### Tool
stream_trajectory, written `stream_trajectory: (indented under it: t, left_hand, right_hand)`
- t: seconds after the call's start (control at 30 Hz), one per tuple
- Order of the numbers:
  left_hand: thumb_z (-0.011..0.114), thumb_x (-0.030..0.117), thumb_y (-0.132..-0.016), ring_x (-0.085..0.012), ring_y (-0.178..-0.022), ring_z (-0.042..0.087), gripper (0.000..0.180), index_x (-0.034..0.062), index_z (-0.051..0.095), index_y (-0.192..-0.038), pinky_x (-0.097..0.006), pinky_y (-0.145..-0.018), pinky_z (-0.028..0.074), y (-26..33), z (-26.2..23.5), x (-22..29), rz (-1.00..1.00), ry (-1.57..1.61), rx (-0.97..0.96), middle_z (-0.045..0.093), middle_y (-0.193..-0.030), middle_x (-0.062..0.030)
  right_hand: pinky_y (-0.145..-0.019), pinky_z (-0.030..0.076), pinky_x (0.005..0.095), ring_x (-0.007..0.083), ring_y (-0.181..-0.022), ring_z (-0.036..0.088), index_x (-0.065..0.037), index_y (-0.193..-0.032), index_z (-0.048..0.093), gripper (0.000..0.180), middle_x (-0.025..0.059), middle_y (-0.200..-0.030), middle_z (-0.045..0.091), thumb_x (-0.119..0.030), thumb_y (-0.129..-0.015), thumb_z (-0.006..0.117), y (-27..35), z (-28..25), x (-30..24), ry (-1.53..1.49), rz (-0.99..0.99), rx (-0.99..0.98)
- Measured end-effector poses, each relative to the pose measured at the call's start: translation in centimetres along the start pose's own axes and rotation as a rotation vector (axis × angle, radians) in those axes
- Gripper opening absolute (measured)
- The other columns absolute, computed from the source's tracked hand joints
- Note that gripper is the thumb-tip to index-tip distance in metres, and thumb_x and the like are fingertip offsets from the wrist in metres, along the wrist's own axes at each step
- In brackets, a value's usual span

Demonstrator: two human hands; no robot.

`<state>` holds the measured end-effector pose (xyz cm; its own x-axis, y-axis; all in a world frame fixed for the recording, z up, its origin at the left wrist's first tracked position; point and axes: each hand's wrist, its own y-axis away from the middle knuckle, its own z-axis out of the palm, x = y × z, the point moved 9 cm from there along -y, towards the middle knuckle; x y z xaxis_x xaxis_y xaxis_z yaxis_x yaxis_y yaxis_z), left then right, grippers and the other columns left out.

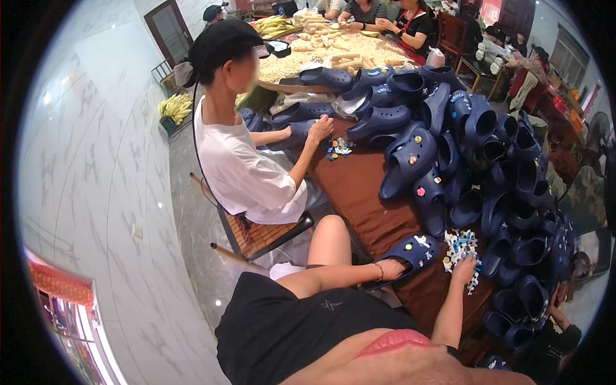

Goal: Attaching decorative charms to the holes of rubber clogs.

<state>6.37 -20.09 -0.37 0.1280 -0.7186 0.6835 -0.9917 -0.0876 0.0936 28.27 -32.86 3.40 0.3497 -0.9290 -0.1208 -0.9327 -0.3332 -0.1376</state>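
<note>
A navy blue clog [416, 249] with several small charms on its top is held at the near edge of the brown-covered table. My left hand [390, 269] reaches into its opening, with the fingers partly hidden inside. To its right lies a heap of small white, blue and yellow shoe charms [461, 246]. My right hand [466, 268] is at the heap's right side, fingers drawn together. What they hold, if anything, is too small to make out.
Many navy clogs [494, 173] are piled along the table's right and far side. A person in white [247, 167] sits at the left, handling a clog beside another charm heap [339, 149]. Farther back, people sit around a table of corn [350, 48].
</note>
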Motion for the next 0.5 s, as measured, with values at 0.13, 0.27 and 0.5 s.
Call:
stream_trajectory:
  t: [0.13, 0.27, 0.5]
  left_hand:
    - [0.043, 0.022, -0.08, -0.037, -0.082, 0.056, 0.024, 0.0039, 0.057, -0.088, -0.045, -0.073, 0.043, -0.1, 0.4, -0.4, -0.014, 0.007, 0.014, 0.059, -0.085, -0.0213]
    - [0.043, 0.022, -0.081, -0.0374, -0.083, 0.056, 0.025, 0.0041, 0.057, -0.091, -0.045, -0.074, 0.043, 0.0, 0.0, 0.0, -0.006, -0.012, -0.005, 0.058, -0.087, -0.0219]
    - [0.041, 0.016, -0.077, -0.0373, -0.088, 0.055, 0.031, 0.0044, 0.052, -0.105, -0.045, -0.076, 0.043, -0.1, 1.2, -0.8, -0.054, -0.05, -0.134, 0.055, -0.098, -0.024]
  right_hand:
    - [-0.067, 0.046, 0.043, 0.0337, -0.081, 0.057, -0.006, -0.102, 0.049, 0.026, 0.0161, -0.102, 0.049, -0.014, -0.078, 0.054, -0.1, 0.6, 0.0, 0.013, -0.008, -0.028]
    - [-0.067, 0.046, 0.0436, 0.0339, -0.081, 0.056, -0.007, -0.1, 0.049, 0.024, 0.0158, -0.101, 0.049, -0.013, -0.078, 0.053, 0.1, 0.7, 0.7, -0.013, 0.008, 0.028]
    - [-0.066, 0.045, 0.045, 0.036, -0.08, 0.055, -0.007, -0.094, 0.049, 0.017, 0.0166, -0.096, 0.05, -0.012, -0.079, 0.051, 0.4, -0.4, 0.3, -0.06, -0.014, 0.055]
